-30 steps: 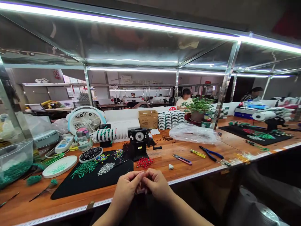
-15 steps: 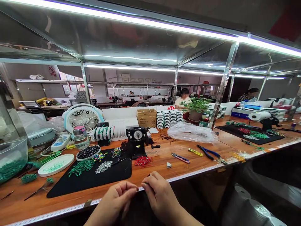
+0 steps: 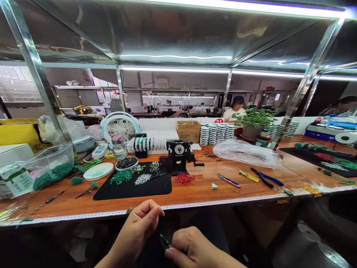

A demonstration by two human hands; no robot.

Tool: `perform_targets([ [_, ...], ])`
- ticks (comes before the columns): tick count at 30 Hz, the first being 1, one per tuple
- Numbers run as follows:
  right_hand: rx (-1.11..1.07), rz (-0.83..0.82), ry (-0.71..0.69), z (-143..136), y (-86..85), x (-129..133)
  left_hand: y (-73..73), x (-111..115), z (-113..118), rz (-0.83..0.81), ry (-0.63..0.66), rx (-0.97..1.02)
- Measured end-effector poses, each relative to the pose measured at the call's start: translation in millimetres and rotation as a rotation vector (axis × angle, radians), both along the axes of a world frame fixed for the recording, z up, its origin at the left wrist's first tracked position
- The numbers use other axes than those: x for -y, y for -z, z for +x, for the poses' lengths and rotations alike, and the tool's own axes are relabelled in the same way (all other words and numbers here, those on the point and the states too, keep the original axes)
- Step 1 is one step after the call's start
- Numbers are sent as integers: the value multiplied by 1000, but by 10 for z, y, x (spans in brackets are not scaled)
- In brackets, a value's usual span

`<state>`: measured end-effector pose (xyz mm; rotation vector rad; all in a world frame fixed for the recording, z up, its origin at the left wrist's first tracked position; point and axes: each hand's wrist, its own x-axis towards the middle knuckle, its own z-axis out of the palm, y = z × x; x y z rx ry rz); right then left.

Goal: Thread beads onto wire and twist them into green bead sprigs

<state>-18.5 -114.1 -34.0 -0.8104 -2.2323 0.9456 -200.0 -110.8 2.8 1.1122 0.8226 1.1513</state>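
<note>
Below the bench's front edge, my left hand (image 3: 139, 227) is closed in a pinch, thumb against forefinger. What it pinches, if anything, is too small to make out. Lower and to the right, my right hand (image 3: 193, 243) is closed on a thin dark strand with a green tip (image 3: 165, 241), which sticks out toward the left hand. The two hands are apart. Just beyond them on the bench lies a black mat (image 3: 128, 191) with green tube pieces (image 3: 121, 177), small silver pieces (image 3: 143, 179) and coloured beads (image 3: 154, 166) on it.
A black hand-cranked device with a dial (image 3: 179, 156) stands behind the mat, beside red pieces (image 3: 184, 178). Scissors (image 3: 228, 180), a yellow-handled tool (image 3: 248, 176) and blue-handled pliers (image 3: 267, 178) lie to the right. A measuring tape (image 3: 195, 205) runs along the bench edge.
My right hand has drawn down and away from my left hand, and the green-tipped strand now shows. The view has swung left, so the bench appears farther right and higher.
</note>
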Motion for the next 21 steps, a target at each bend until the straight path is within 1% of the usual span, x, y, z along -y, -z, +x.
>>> perform_targets([
  [2, -27, 48, -73, 22, -26, 20, -5, 12, -12, 145, -60, -258],
  [4, -43, 75, -103, 67, -21, 36, -15, 16, -52, 230, -128, -393],
  [7, -33, 81, -145, 192, 58, 61, -50, -1, -164, 266, -212, -435],
  [10, 41, -10, -139, 360, 98, 96, -124, 12, -249, 257, -257, -411],
  [12, 97, -97, -133, 438, 33, 120, -192, 68, -215, 259, -227, -372],
  [13, 112, -121, -135, 448, -24, 130, -226, 106, -161, 267, -183, -362],
  [15, 76, -147, -148, 395, -148, 139, -280, 185, 4, 295, -39, -382],
  [17, -58, -196, -173, 264, -220, 129, -298, 239, 189, 361, 113, -463],
  [18, -139, -248, -181, 188, -218, 114, -290, 251, 265, 401, 147, -505],
  [19, -212, -305, -177, 119, -189, 92, -271, 250, 320, 428, 153, -531],
  [21, -266, -392, -152, 32, -68, 36, -212, 222, 355, 414, 110, -532],
])
